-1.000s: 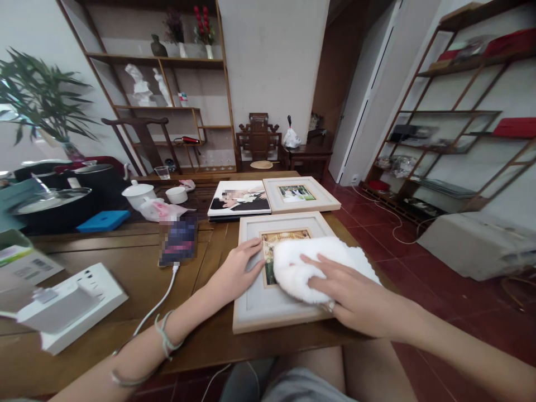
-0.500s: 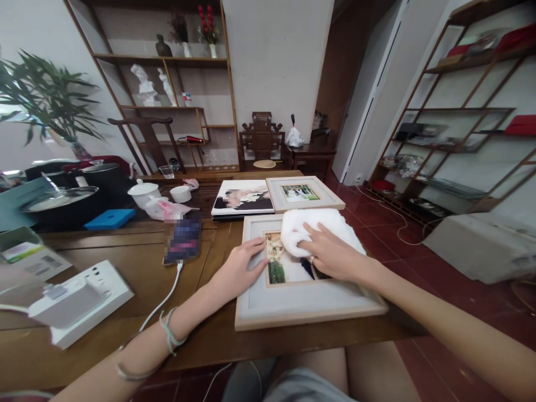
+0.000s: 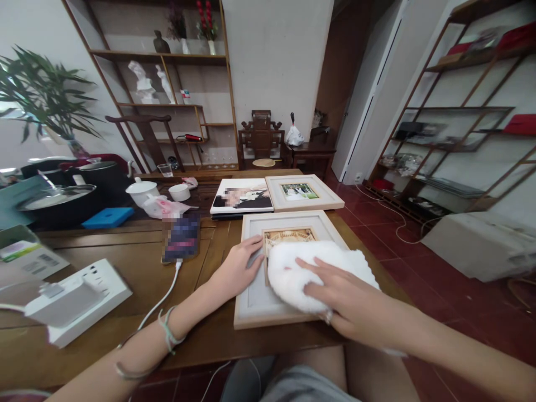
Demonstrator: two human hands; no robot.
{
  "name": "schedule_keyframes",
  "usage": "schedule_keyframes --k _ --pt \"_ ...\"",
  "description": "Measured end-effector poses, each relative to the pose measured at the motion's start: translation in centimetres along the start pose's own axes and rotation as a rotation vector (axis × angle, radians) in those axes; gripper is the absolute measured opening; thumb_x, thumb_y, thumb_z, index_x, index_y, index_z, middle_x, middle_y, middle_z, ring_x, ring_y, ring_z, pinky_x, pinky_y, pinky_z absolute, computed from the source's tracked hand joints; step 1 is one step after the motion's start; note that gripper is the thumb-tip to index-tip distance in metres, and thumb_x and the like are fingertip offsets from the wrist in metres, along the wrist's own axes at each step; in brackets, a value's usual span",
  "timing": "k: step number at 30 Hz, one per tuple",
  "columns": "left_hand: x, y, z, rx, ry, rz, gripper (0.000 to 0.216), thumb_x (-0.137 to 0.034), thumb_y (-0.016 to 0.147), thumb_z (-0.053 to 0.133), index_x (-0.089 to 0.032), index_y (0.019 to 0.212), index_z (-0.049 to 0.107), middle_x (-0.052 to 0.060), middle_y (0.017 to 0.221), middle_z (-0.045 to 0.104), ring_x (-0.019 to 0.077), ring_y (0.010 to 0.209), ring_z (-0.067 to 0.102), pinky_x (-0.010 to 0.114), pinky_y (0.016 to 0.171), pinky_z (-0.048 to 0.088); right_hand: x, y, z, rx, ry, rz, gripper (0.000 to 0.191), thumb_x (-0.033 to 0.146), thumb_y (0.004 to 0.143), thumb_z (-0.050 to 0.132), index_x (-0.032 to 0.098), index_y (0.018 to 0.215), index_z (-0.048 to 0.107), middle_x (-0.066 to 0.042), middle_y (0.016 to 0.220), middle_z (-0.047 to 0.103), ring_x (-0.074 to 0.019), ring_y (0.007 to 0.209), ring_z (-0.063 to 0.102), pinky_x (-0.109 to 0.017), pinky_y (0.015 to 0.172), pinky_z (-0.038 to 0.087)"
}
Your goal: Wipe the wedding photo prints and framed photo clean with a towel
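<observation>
A light-wood picture frame [image 3: 254,304] lies flat on the wooden table close to me, with a photo [image 3: 288,234] inside a pale mount. On its left side rests my left hand [image 3: 239,267], fingers stretched out and lying flat near the photo's edge. My right hand [image 3: 345,298] presses a bunched white towel [image 3: 295,279] onto the glass, its fingers gripping the cloth. The towel hides most of the photo and the frame's lower right part.
Behind lie a second framed photo [image 3: 330,196] and a stacked photo panel [image 3: 218,204]. To the left are a phone [image 3: 180,237] on a charging cable, a white power strip [image 3: 96,298], a blue box [image 3: 108,218], a white lidded pot [image 3: 141,192] and a black pan [image 3: 62,204].
My right hand and the towel have slid toward me across the glass, uncovering the photo's upper part. My left hand stays in nearly the same place.
</observation>
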State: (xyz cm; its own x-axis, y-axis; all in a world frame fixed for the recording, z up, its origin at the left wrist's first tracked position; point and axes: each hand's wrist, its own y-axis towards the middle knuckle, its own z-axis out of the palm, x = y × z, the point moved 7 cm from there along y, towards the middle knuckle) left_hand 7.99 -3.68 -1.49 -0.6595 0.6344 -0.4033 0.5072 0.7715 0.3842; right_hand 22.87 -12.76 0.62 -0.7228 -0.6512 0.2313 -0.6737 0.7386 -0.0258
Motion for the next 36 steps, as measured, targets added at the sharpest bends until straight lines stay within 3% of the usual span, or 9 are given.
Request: schedule_keyframes --k 6,11,16,19,23,27,30,36 --pt "0.1 0.0 0.0 -0.012 0.004 0.010 0.032 -0.025 0.086 0.048 -0.017 0.112 0.064 0.011 0.125 0.060 0.0266 0.115 0.057 0.042 0.100 0.044 -6.2 5.2 -0.8 -0.190 -0.291 0.077 0.044 0.002 0.073 0.048 0.010 0.116 0.054 -0.022 0.133 0.048 -0.0311 0.134 0.029 -0.050 0.106 0.026" --pt "0.0 0.1 0.0 0.004 0.009 0.006 0.032 -0.025 0.087 0.046 -0.016 0.112 0.064 0.010 0.126 0.060 0.0260 0.116 0.057 0.039 0.101 0.044 -8.5 8.2 -1.8 -0.211 -0.328 0.074 0.041 0.002 0.076 0.047 0.008 0.116 0.054 -0.021 0.131 0.049 -0.0363 0.135 0.021 -0.057 0.103 0.022" --pt "0.0 0.0 0.1 0.023 0.008 -0.013 0.036 -0.025 0.087 0.046 -0.011 0.117 0.061 0.014 0.128 0.058 0.0265 0.118 0.055 0.041 0.103 0.042 -6.9 8.0 -1.4 -0.118 -0.299 0.006 0.042 0.001 0.075 0.045 0.011 0.113 0.056 -0.019 0.127 0.054 -0.0363 0.134 0.025 -0.057 0.101 0.025" --pt "0.0 -0.1 0.2 0.023 0.013 -0.016 0.038 -0.026 0.087 0.045 -0.010 0.119 0.060 0.014 0.130 0.056 0.0269 0.120 0.053 0.042 0.104 0.040 -4.3 5.4 -1.0 0.011 -0.180 -0.053 0.042 0.002 0.075 0.042 0.012 0.114 0.056 -0.020 0.122 0.057 -0.0334 0.132 0.031 -0.054 0.102 0.027" --pt "0.1 -0.1 0.3 0.024 0.013 -0.035 0.040 -0.026 0.087 0.045 -0.009 0.121 0.058 0.015 0.131 0.055 0.0266 0.121 0.052 0.039 0.105 0.039 -0.4 0.7 -1.1 0.205 0.039 -0.044 0.039 0.005 0.073 0.044 0.018 0.106 0.061 -0.017 0.138 0.044 -0.0329 0.124 0.044 -0.048 0.095 0.039" --pt "0.1 -0.1 0.5 0.045 0.011 -0.039 0.042 -0.025 0.088 0.044 -0.005 0.122 0.056 0.016 0.133 0.053 0.0260 0.123 0.050 0.039 0.106 0.037 2.3 -1.4 -1.3 0.234 0.109 -0.098 0.039 0.004 0.072 0.047 0.020 0.104 0.062 -0.012 0.134 0.051 -0.0276 0.132 0.033 -0.043 0.103 0.032" --pt "0.1 -0.1 0.6 0.056 0.015 -0.035 0.043 -0.025 0.088 0.043 -0.005 0.124 0.054 0.017 0.134 0.052 0.0259 0.124 0.049 0.040 0.106 0.037 1.5 -0.5 -0.8 0.165 0.072 -0.088 0.035 0.006 0.073 0.049 0.017 0.104 0.061 -0.016 0.133 0.051 -0.0274 0.134 0.030 -0.044 0.105 0.029" --pt "0.1 -0.1 0.5 0.066 0.037 -0.027 0.042 -0.027 0.089 0.043 -0.007 0.123 0.056 0.017 0.133 0.053 0.0270 0.124 0.049 0.041 0.106 0.037 -4.7 4.3 -0.8 -0.019 -0.202 -0.032 0.045 0.004 0.072 0.051 0.012 0.116 0.054 -0.021 0.131 0.050 -0.0329 0.135 0.025 -0.051 0.105 0.026"
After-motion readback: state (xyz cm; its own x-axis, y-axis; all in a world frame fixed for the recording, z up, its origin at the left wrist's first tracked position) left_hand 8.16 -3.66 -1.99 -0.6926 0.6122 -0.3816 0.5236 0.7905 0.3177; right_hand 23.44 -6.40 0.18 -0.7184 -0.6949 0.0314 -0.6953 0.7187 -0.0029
